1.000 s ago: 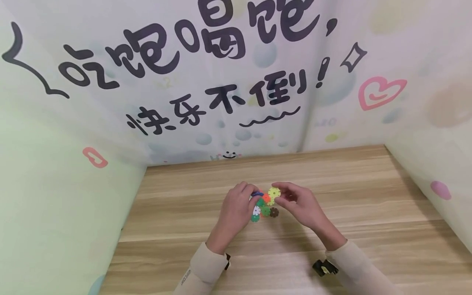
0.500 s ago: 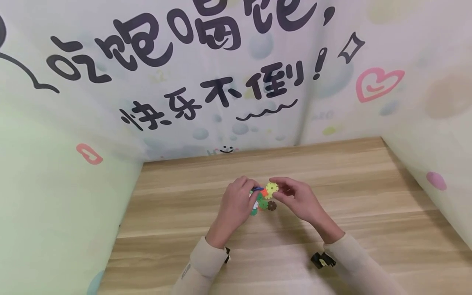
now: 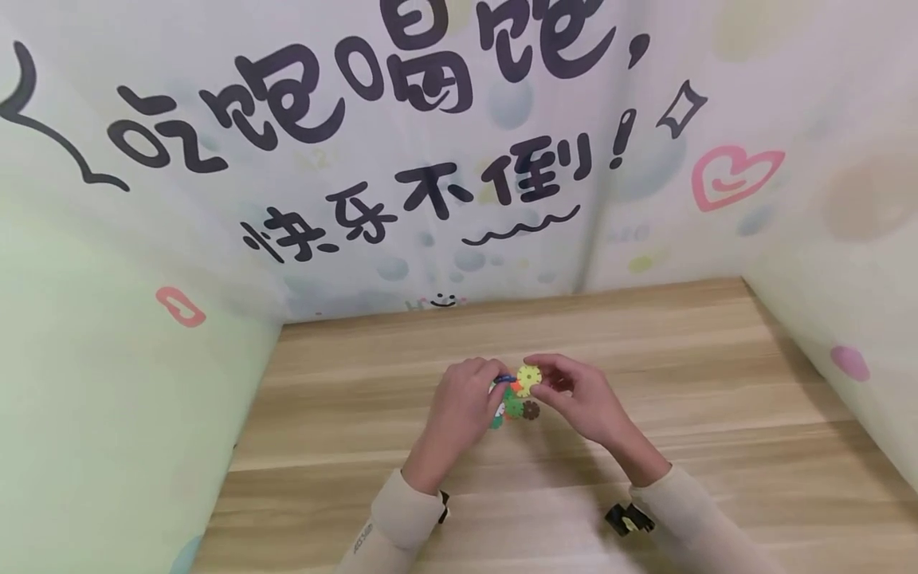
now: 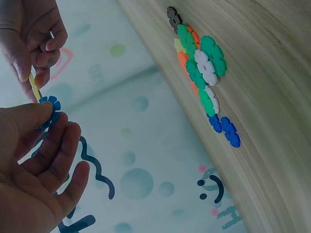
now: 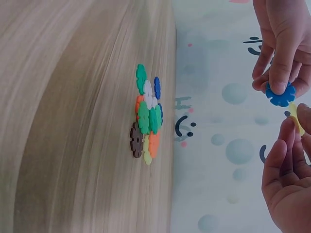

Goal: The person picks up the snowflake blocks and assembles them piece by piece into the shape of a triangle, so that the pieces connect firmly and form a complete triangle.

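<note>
A blue notched plastic snowflake disc (image 5: pixel 281 97) is pinched between the thumb and fingers of my left hand (image 3: pixel 462 406). My right hand (image 3: pixel 584 399) pinches a yellow snowflake disc (image 3: pixel 529 376) by its edge, thumb below and fingers above in the head view. Both discs are held up over the table, and their edges meet at an angle in the wrist views. Under the hands lies a small pile of snowflake discs, among them a brown one (image 5: pixel 136 140), a green one (image 4: pixel 214 56), a white one (image 4: pixel 205 67) and a blue one (image 4: pixel 230 132).
The pile rests on a wood-grain table (image 3: pixel 344 478). Behind the table stands a pale printed wall (image 3: pixel 402 275) with dark lettering, and side walls rise at left and right. Black straps (image 3: pixel 629 520) show at the wrists below the beige sleeves.
The yellow disc has moved slightly left, closer to the blue disc. Both hands keep their pinch, and the head view has tilted a little and come back.
</note>
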{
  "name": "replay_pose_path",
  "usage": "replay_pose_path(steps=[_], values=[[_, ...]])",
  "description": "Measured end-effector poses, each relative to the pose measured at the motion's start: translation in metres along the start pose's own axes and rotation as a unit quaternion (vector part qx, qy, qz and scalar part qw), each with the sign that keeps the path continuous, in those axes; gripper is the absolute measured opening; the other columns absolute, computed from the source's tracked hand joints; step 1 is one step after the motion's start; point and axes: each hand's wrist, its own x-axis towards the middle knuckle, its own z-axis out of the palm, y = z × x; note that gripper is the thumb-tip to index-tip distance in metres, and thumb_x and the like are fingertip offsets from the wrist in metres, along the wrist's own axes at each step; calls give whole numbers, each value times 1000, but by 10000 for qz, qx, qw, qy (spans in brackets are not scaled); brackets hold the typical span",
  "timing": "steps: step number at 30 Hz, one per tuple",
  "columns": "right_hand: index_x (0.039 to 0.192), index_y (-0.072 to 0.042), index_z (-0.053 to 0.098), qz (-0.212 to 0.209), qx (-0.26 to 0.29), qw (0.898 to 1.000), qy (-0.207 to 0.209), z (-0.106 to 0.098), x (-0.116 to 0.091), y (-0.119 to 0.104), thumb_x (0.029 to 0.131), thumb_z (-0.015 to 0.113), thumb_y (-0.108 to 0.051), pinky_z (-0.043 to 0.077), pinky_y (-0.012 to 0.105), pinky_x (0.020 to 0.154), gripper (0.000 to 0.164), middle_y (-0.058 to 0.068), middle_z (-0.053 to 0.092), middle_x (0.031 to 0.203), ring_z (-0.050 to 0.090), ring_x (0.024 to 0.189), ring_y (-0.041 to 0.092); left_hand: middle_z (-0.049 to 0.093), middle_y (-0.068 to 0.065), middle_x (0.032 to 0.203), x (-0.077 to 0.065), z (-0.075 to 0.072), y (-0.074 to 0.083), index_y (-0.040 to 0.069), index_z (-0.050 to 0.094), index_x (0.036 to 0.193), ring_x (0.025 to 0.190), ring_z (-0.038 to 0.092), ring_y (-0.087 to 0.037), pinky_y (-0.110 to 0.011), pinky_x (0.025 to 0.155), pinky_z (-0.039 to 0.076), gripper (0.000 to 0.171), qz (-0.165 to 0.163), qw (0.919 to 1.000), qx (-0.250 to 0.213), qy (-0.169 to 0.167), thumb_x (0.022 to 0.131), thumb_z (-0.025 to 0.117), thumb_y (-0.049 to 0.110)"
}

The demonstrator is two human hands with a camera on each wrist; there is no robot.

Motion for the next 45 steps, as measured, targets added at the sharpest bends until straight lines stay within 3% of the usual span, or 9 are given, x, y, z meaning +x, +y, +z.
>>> replay_pose_path(steps=[18, 28, 39, 45], values=[[123, -13, 69, -34, -96, 9999, 134, 5, -6, -1, 89, 76, -13, 56, 29, 75, 34, -4, 63, 90, 64, 79, 11, 69, 3, 85, -4, 2, 4, 12, 74, 93, 78, 65, -13, -34, 77, 54, 8, 180, 9995, 179, 187, 89, 77, 18], [118, -9, 72, 11, 15, 9995, 320, 7, -4, -4, 86, 79, -8, 57, 32, 71, 33, -3, 63, 85, 65, 78, 12, 70, 0, 84, -3, 3, 5, 9, 73, 91, 78, 65, -16, -33, 80, 54, 9, 417, 9981, 138, 441, 85, 80, 12], [116, -8, 72, 0, 173, 9992, 371, 11, -2, -7, 83, 81, -4, 58, 39, 75, 34, -1, 64, 86, 65, 78, 14, 69, -2, 78, -3, 2, 6, 6, 70, 85, 73, 63, -17, -33, 78, 54, 15, 495, 9956, 29, 790, 79, 84, 5], [121, -8, 70, -22, 84, 9999, 121, 10, 4, -3, 86, 79, -7, 58, 32, 73, 36, -3, 64, 88, 66, 79, 12, 67, 0, 83, -3, 1, 4, 8, 69, 90, 78, 63, -15, -31, 79, 54, 12, 199, 9984, -119, 523, 85, 80, 9]])
